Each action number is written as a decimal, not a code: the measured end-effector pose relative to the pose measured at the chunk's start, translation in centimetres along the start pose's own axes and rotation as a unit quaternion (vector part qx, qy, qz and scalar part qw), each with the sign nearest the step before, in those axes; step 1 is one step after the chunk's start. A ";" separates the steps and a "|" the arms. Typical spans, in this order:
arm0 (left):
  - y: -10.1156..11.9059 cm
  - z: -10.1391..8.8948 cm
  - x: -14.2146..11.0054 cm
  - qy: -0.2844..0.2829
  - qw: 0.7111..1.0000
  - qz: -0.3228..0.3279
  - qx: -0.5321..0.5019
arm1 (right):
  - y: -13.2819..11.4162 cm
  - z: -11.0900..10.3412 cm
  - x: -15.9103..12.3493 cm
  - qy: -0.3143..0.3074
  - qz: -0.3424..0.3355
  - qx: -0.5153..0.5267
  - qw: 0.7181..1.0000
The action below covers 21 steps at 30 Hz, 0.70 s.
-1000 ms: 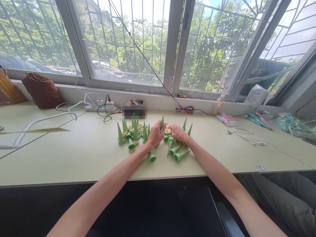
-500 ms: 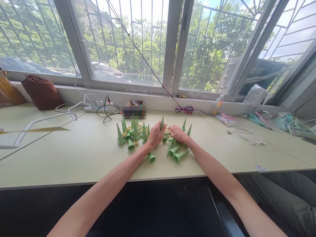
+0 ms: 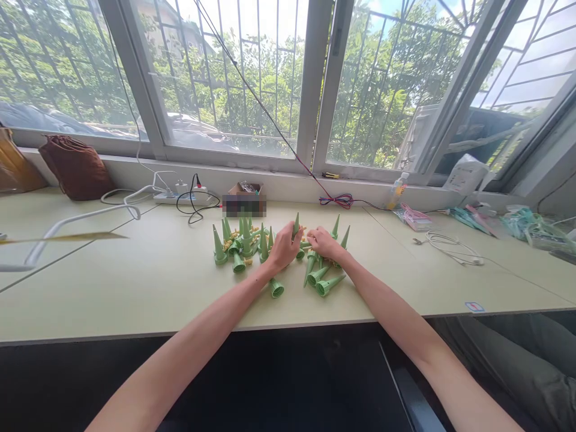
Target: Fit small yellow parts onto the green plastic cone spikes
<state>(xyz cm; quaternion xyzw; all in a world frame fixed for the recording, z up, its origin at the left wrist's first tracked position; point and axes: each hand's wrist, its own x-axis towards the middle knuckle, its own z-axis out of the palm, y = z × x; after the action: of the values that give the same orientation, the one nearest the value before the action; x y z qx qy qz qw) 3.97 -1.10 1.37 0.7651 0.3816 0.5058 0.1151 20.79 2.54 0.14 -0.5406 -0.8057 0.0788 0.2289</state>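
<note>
My left hand [image 3: 284, 247] is closed around a green plastic watering spike [image 3: 296, 223], its pointed end sticking up above the fingers. Close beside it, my right hand [image 3: 324, 243] has its fingers pinched together near a small yellow piece [image 3: 303, 228]; what the fingertips hold is too small to make out. Several more green spikes stand or lie around both hands, among them an upright one [image 3: 218, 247] at the left and a lying one [image 3: 329, 285] below my right hand. Small yellow parts [image 3: 228, 246] are scattered between the left-hand spikes.
The pale table [image 3: 180, 294] runs along a windowsill. At its back are a power strip [image 3: 180, 197], a small open box [image 3: 246, 188], a bundled cable [image 3: 337, 200] and a bottle [image 3: 398, 191]. A coiled white cable [image 3: 454, 246] lies right. Another person's legs [image 3: 508, 360] show lower right.
Both hands stay almost in place, with the spike still in my left hand. No other thing has visibly moved.
</note>
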 end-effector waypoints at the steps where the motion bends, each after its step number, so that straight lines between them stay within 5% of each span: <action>1: 0.0 0.0 0.0 0.000 1.000 0.000 -0.001 | 0.0 0.0 0.0 0.006 0.006 0.010 1.000; 21: 0.1 0.0 0.0 -0.004 1.000 0.001 -0.001 | -1.0 -0.8 -0.2 -0.009 -0.023 -0.077 0.997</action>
<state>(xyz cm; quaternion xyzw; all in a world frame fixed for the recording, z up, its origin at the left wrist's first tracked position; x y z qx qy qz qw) 4.02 -1.12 1.43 0.7675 0.3796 0.5033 0.1163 20.43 1.86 1.20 -0.5376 -0.8234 0.0156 0.1811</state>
